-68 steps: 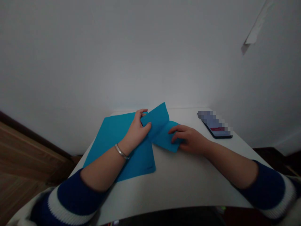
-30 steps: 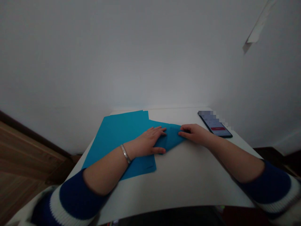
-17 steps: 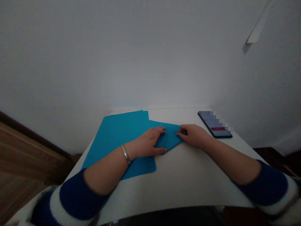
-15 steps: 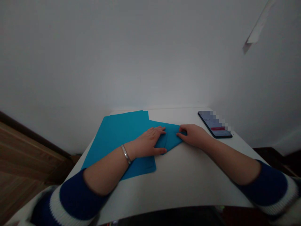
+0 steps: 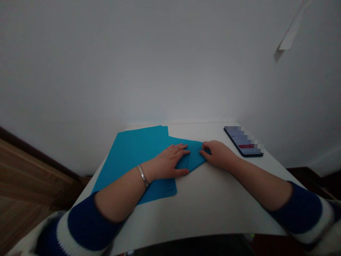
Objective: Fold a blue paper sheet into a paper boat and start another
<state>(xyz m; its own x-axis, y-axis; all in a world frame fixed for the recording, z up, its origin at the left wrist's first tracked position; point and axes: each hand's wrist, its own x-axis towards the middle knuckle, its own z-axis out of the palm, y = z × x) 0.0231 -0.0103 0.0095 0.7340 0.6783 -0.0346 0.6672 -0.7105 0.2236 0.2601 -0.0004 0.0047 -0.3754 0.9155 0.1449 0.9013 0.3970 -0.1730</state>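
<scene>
In the head view, the folded blue paper sheet (image 5: 195, 155), partly raised earlier, now lies flat on the white tabletop (image 5: 207, 199) (fold apparently down); the left hand (image 5: 168, 162) spreads across it, the right hand (image 5: 220, 154) pinches its right end.

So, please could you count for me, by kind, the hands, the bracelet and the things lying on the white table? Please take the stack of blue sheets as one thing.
Hands: 2 (left hand, right hand)
Bracelet: 1
Folded blue paper: 1
Stack of blue sheets: 1 (number of sheets unclear)
Phone: 1
Total: 6
</scene>
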